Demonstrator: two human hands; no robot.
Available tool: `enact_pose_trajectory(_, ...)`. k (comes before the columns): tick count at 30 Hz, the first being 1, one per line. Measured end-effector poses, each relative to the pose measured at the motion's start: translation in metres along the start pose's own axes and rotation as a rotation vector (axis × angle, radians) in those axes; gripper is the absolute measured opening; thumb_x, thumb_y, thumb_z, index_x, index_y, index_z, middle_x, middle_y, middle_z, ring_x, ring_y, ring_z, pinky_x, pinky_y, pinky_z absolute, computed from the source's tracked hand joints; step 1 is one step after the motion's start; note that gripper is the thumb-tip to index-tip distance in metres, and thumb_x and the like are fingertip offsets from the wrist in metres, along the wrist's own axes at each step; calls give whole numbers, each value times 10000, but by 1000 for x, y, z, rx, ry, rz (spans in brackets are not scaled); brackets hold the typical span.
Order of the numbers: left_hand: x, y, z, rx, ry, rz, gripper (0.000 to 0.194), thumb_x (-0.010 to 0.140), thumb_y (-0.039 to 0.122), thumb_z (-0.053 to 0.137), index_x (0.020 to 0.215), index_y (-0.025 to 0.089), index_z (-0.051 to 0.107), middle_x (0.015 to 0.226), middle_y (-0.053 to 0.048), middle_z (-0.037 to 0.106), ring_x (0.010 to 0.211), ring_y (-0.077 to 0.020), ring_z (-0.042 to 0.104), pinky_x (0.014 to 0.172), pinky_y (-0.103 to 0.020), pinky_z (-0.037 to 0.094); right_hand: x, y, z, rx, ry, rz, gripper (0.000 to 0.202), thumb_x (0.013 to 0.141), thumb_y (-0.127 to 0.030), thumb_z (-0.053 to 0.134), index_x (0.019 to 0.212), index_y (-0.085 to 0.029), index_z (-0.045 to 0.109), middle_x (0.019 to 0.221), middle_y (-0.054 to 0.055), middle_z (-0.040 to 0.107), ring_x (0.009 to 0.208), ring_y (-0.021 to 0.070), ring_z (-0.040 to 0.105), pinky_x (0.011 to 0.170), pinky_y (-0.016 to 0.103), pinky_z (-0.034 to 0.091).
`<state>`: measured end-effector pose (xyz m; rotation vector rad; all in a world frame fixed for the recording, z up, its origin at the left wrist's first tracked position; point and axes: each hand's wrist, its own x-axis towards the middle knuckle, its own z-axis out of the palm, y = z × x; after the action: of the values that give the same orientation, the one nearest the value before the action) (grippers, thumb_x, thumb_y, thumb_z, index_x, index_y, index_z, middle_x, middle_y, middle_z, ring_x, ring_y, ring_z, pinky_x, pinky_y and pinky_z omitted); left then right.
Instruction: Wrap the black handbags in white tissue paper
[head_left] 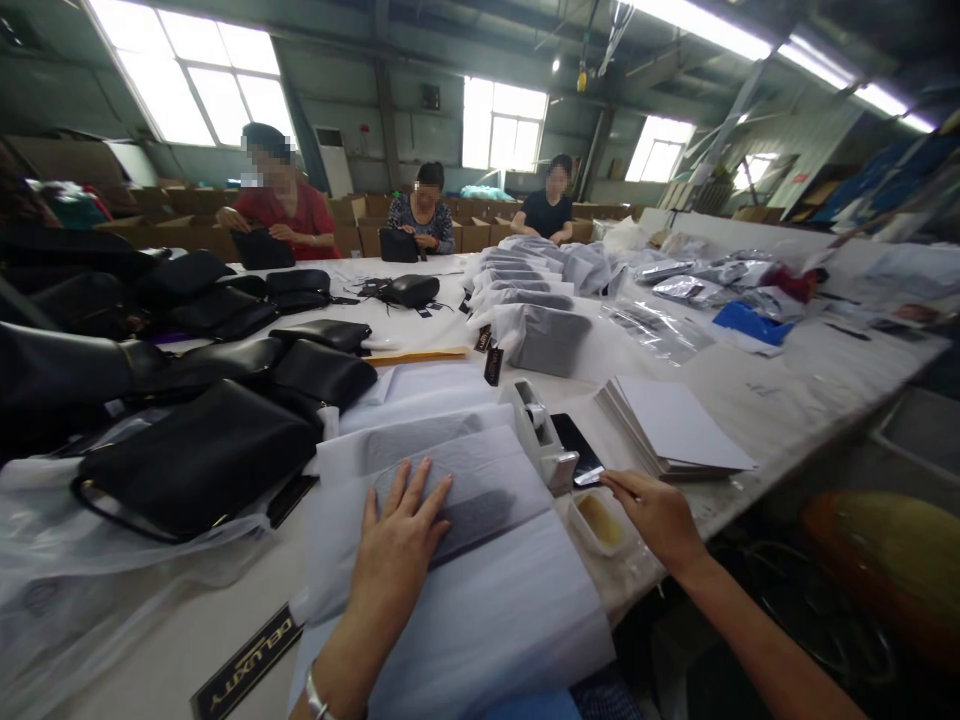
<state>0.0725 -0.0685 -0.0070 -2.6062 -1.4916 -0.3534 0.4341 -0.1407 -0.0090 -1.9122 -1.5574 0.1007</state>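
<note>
My left hand (401, 540) lies flat with fingers spread on white tissue paper (517, 470), which is folded over a dark, flat item showing faintly through it. Off to the right, my right hand (660, 515) pinches a short shiny strip of clear tape (589, 477) between thumb and fingers. The tape dispenser (536, 430) stands just left of that strip, and a black phone (574, 445) lies beside it. Below my right fingertips is a small white dish (600, 522) with something yellowish inside. A black tag with gold lettering (247, 665) lies by my left forearm.
Black handbags (202, 460) are heaped on the left. Tissue-wrapped bags (547, 335) stand in a row farther back. A stack of white boards (675, 430) sits near the table's right edge, with clear plastic bags (660, 325) beyond. Three people work across the table.
</note>
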Motion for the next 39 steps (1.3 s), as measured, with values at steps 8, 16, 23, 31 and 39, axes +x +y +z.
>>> enact_pose_trajectory(8,0,-3,7,6,30,7,508,918,197,563,1399,349,504,1556,-34,371,1439,-327,327,1072,-598,385,54,-49,-41,-106,-315,-541,295,956,-273,471,1083,-304,735,1090,37,739,1014,192,659,951,358,500)
enact_pose_trajectory(16,-1,-8,16,-52,48,7,578,889,224,617,1415,405,460,1560,-10,367,1434,-331,338,1050,-628,411,132,-122,38,-25,-564,-823,271,931,-449,544,941,-272,750,893,17,730,795,137,645,752,233,445)
enact_pose_trajectory(23,2,-4,11,-74,45,-21,549,879,239,639,1387,395,502,1528,-27,420,1402,-338,393,1037,-627,429,177,-150,85,-161,-695,-924,191,829,-473,669,792,-303,749,748,-48,719,674,117,634,594,209,358)
enact_pose_trajectory(31,2,-5,12,-73,30,-34,543,886,241,634,1386,402,497,1545,-4,383,1414,-329,374,1041,-639,424,186,-138,78,-534,-381,-590,178,875,-409,640,953,-260,699,927,35,755,808,190,687,623,243,395)
enact_pose_trajectory(39,0,-2,11,-77,37,-36,534,893,191,608,1382,382,508,1557,4,355,1433,-315,343,1067,-625,396,125,-48,32,-229,-150,-182,342,879,-487,567,1033,-222,718,1175,94,704,1109,278,635,964,390,457)
